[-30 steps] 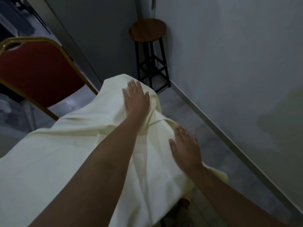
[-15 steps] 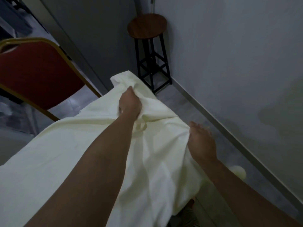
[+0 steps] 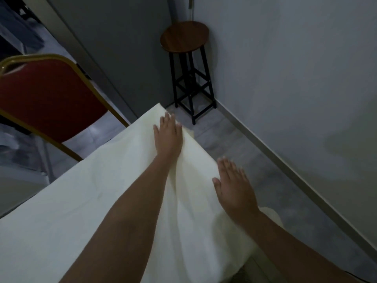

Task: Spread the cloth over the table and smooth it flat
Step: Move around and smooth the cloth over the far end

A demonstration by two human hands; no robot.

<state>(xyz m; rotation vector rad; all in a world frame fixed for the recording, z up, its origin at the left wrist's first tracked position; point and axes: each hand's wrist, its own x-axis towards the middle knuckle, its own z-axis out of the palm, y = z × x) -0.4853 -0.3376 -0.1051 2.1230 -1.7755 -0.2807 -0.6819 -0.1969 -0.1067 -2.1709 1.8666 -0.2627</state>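
A pale cream cloth (image 3: pixel 81 201) covers the table, which is hidden beneath it. The cloth hangs over the right edge in soft folds. My left hand (image 3: pixel 168 135) lies flat with straight fingers on the cloth near the far corner. My right hand (image 3: pixel 234 188) is flat too, fingers spread, pressing the draped side of the cloth at the right edge. A long crease runs down the cloth between my two forearms.
A red chair with a gold frame (image 3: pixel 47 99) stands close on the left of the table. A wooden-topped black stool (image 3: pixel 186 37) sits in the far corner. A grey wall (image 3: pixel 295 88) runs along the right, with a narrow strip of floor (image 3: pixel 244 144) beside the table.
My left hand let go of the bunched cloth and now lies flat at the far corner. My right hand released the edge and flattened on the draped side. The cloth looks smoother.
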